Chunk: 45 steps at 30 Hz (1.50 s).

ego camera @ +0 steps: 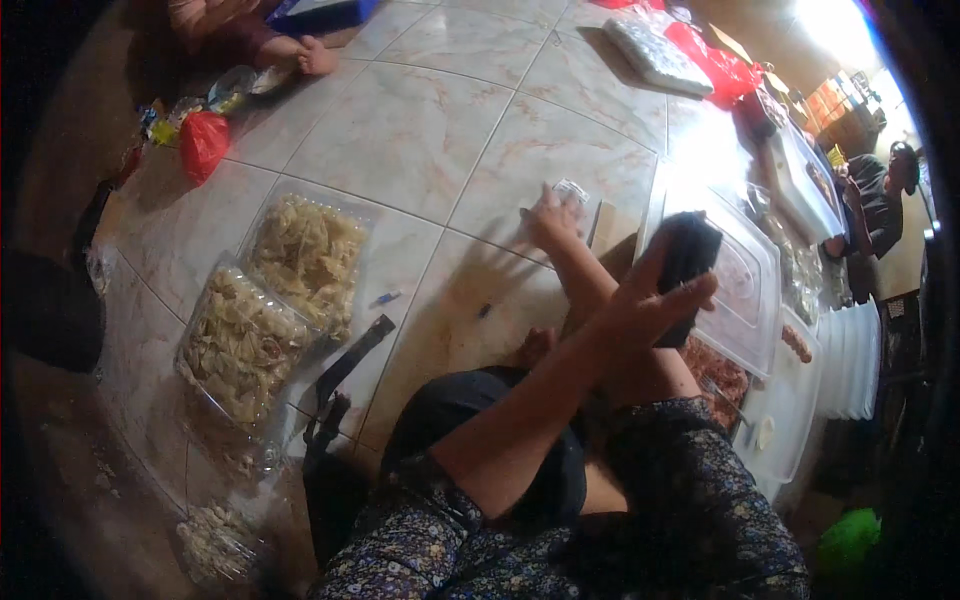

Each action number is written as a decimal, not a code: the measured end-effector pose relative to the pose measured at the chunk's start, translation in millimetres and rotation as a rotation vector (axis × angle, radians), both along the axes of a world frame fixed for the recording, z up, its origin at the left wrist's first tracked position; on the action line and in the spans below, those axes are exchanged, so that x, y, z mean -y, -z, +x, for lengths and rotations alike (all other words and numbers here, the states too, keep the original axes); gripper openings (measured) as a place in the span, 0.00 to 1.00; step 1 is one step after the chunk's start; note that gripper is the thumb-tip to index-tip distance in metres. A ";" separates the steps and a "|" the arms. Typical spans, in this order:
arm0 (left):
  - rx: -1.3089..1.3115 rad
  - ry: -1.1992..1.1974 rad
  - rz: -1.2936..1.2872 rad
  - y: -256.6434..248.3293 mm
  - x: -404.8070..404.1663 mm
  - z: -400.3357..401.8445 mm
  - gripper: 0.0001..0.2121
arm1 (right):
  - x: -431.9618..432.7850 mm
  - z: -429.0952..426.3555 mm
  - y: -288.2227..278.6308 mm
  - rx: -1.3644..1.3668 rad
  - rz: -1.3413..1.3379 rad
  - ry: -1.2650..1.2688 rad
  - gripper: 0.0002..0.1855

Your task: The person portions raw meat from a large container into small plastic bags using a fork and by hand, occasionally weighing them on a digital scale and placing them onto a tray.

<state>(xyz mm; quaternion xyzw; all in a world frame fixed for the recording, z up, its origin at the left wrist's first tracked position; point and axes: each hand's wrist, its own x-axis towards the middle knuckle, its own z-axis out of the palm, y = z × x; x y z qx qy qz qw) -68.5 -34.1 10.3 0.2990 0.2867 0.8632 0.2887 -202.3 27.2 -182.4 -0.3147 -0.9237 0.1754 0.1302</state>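
My forearms are crossed. My left hand (649, 304) grips a black phone-like object (690, 255), held up over a clear plastic container lid (739, 277). Reaching under it to the upper left, my right hand (555, 219) is low over the tiled floor, fingers spread, its fingertips at a small whitish item (571, 189); whether they touch it, I cannot tell. A flat brown cardboard piece (602, 223) lies just right of that hand. Below the lid, a container of reddish minced food (712, 371) shows, with a fork (726, 397) in it.
At left lie two clear packs of pale dried food (307, 255) (244, 345), near a black strap (352, 364). A red plastic bag (202, 146) is farther off. Stacked white trays (847, 360) stand at right. Two other people sit at upper left and far right.
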 end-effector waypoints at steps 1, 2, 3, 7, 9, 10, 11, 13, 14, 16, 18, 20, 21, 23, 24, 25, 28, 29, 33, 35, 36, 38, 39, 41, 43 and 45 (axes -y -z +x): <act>0.051 0.110 0.042 -5.5 -16.5 9.8 0.30 | -40.4 2.6 36.5 -0.121 -0.018 0.190 0.35; 0.025 0.088 0.022 -1.5 -11.8 6.9 0.30 | -34.9 -3.8 44.5 -0.094 -0.050 0.160 0.35; 0.002 0.089 0.020 1.6 -13.1 7.0 0.30 | -41.9 -4.0 46.8 -0.068 -0.062 0.151 0.34; -0.029 0.032 -0.039 8.1 3.8 -6.7 0.31 | -3.4 -6.2 23.8 0.185 -0.212 -0.127 0.31; 0.000 -0.014 -0.027 10.6 11.0 -11.1 0.31 | 15.7 11.2 6.3 0.292 -0.112 -0.354 0.32; 0.006 -0.017 -0.004 7.9 6.8 -10.6 0.32 | 13.1 16.7 2.9 0.257 -0.188 -0.349 0.33; 0.035 -0.006 0.021 6.5 3.1 -9.3 0.32 | 9.3 21.7 -1.4 0.222 -0.263 -0.345 0.34; 0.097 -0.006 0.054 10.6 3.7 -8.6 0.32 | 14.8 31.1 -17.7 0.197 -0.408 -0.411 0.36; 0.113 -0.024 0.063 13.2 9.7 -11.1 0.32 | 21.2 35.4 -31.8 0.207 -0.476 -0.482 0.37; 0.140 -0.041 0.099 10.3 21.9 -15.6 0.31 | 31.7 55.9 -74.7 0.166 -0.703 -0.530 0.39; 0.157 -0.057 0.165 -2.8 27.8 -18.1 0.32 | 24.5 92.8 -114.6 0.045 -1.012 -0.460 0.41; 0.224 -0.018 0.204 -15.1 20.6 -18.0 0.33 | -12.6 141.8 -128.0 -0.417 -1.492 -0.317 0.42; 0.246 -0.057 0.172 -11.6 32.0 -20.8 0.34 | -12.7 157.2 -125.8 -0.509 -1.567 -0.351 0.43; 0.297 -0.120 0.179 -9.3 40.9 -26.8 0.34 | -28.1 191.1 -154.1 -0.206 -0.807 -0.597 0.42; 0.320 -0.143 0.158 -8.0 40.9 -27.7 0.34 | -29.0 206.4 -176.7 -0.223 -0.836 -0.471 0.38; 0.338 -0.153 0.137 -9.9 37.6 -27.5 0.34 | -32.9 221.5 -196.5 -0.251 -0.856 -0.338 0.33; 0.363 -0.159 -0.052 -1.1 15.7 -21.3 0.26 | -79.7 262.6 -200.0 -0.421 -0.872 -0.307 0.40; 0.357 -0.133 -0.149 2.4 6.4 -15.4 0.23 | -90.7 274.9 -202.7 -0.473 -0.923 -0.274 0.42; 0.358 0.052 -0.343 14.6 -26.9 23.0 0.20 | -122.3 305.3 -198.7 -0.521 -0.867 -0.338 0.46; 0.303 0.125 -0.424 17.6 -37.4 39.0 0.22 | -121.7 311.2 -200.5 -0.532 -1.022 -0.366 0.47; 0.267 0.119 -0.441 19.4 -43.1 45.7 0.23 | -125.4 315.4 -194.9 -0.538 -1.016 -0.385 0.46; 0.200 0.092 -0.488 28.0 -47.3 53.3 0.25 | -116.2 312.9 -188.6 -0.587 -0.938 -0.402 0.41; 0.163 0.079 -0.518 32.6 -48.3 54.5 0.26 | -118.9 312.1 -178.9 -0.564 -0.859 -0.416 0.38; 0.156 0.099 -0.547 34.8 -52.4 55.5 0.26 | -130.1 311.7 -162.9 -0.508 -0.689 -0.426 0.34; 0.159 0.111 -0.626 28.9 -48.1 54.7 0.26 | -126.4 307.5 -162.9 -0.544 -0.760 -0.279 0.19; 0.158 0.113 -0.554 24.4 -48.8 56.1 0.24 | -126.7 303.3 -165.1 -0.569 -0.925 -0.212 0.17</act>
